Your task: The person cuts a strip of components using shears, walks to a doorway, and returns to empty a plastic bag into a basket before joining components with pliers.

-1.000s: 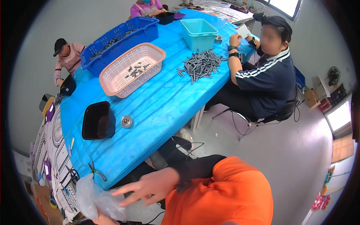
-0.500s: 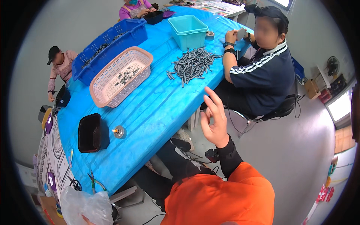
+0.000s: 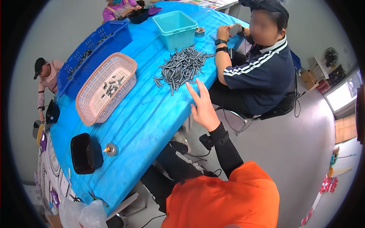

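My right hand reaches over the near edge of the blue-covered table, its fingers stretched and apart with nothing between them. Its fingertips show at the lower right edge of a heap of short dark grey tubes; whether they touch the tubes I cannot tell. Behind the heap stands a turquoise bin. Left of it is a pink perforated basket holding several short dark pieces. My left hand does not show.
A small metal burner with an orange flame stands beside a black tub. Green-handled pliers and a clear plastic bag are at the near left corner. A long blue crate stands behind. A co-worker sits at right; two others work across.
My right hand has moved forward and left, closer to the grey tubes, and its fingers have spread. The whole view has shifted a little.
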Demonstrator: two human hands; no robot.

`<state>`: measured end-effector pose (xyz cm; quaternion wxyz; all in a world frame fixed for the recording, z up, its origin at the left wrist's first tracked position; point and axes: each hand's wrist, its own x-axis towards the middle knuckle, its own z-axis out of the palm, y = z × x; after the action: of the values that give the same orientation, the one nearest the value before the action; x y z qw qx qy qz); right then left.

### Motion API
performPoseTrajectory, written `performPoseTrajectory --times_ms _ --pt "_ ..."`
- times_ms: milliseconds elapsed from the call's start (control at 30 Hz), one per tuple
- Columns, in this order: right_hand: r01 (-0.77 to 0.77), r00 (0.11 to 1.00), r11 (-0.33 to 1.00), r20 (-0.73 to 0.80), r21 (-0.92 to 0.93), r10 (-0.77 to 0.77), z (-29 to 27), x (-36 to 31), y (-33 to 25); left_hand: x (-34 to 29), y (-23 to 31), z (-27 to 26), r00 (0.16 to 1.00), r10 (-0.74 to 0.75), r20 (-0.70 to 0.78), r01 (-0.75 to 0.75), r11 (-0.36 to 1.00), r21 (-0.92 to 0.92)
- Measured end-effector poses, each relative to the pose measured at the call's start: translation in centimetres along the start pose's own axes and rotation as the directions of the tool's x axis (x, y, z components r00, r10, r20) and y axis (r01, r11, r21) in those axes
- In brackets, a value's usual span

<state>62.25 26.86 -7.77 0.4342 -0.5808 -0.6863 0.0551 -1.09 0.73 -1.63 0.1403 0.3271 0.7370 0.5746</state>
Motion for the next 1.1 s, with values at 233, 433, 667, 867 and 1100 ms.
performPoseTrajectory --times_ms 233,433,667,867,1100 --pt "-0.062 0.995 0.971 -0.095 -0.230 0.041 -1.5 -0.9 1.8 8.6 -3.3 0.9 0.996 -0.011 0.093 0.016 0.999 -0.046" --pt "0.020 1.000 0.998 -0.022 -0.066 -0.021 0.4 -1.7 -0.1 18.4 -7.1 7.8 0.976 0.017 0.216 0.016 0.989 -0.148" --pt "-0.087 0.990 0.948 -0.081 0.305 0.116 3.4 -2.4 -2.0 27.7 -9.2 8.3 0.968 0.039 0.249 0.012 0.980 -0.199" --pt "-0.171 0.977 0.829 -0.021 0.533 0.214 6.3 -1.2 -2.7 33.3 -10.3 8.0 0.966 0.024 0.256 0.033 0.976 -0.214" --pt "-0.274 0.950 0.598 0.114 0.753 0.292 9.2 -0.2 -3.7 38.0 -11.1 7.4 0.928 0.167 0.334 -0.049 0.941 -0.334"
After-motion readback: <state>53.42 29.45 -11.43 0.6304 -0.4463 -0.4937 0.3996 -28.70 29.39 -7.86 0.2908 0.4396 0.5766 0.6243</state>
